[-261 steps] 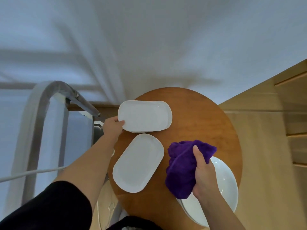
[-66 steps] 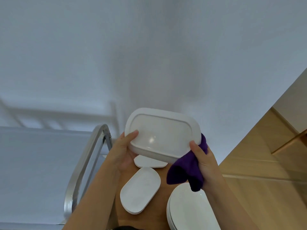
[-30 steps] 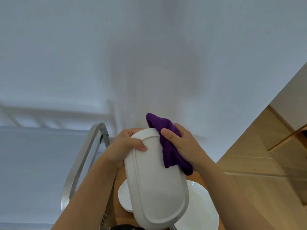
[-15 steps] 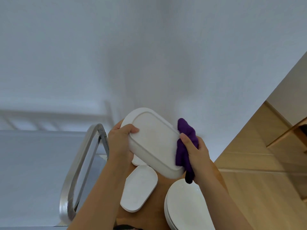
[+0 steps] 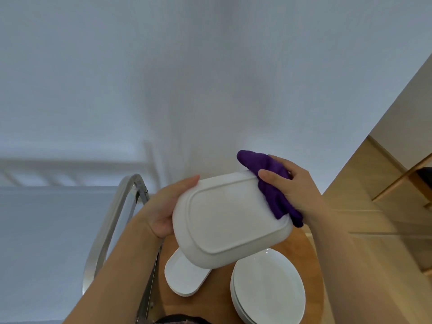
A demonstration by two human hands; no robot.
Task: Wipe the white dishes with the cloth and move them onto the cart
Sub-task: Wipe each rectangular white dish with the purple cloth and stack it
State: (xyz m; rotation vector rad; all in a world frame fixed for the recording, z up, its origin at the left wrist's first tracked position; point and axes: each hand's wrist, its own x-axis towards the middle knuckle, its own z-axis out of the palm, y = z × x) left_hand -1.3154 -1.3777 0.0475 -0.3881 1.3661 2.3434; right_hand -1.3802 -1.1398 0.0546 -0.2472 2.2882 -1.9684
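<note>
Aloft, dish (image 5: pixel 230 220) — left hand (image 5: pixel 163 206) grips edge, right hand (image 5: pixel 297 195) presses bunched cloth (image 5: pixel 271 183).

Both arms were bare all the way up, with no sleeves showing. The left hand (image 5: pixel 167 208) and the right hand (image 5: pixel 295 190) wore no gloves, rings or watch. A bit of dark clothing (image 5: pixel 180 319) showed at the bottom edge.

Plain white wall (image 5: pixel 210 78) fills the upper view, evenly lit, with faint soft shadows. Round brown wooden table (image 5: pixel 301 242) below. Light wooden floor (image 5: pixel 374 230) at right. Pale wooden furniture frame (image 5: pixel 406 176) near the right edge, only partly visible; type cannot be told.
</note>
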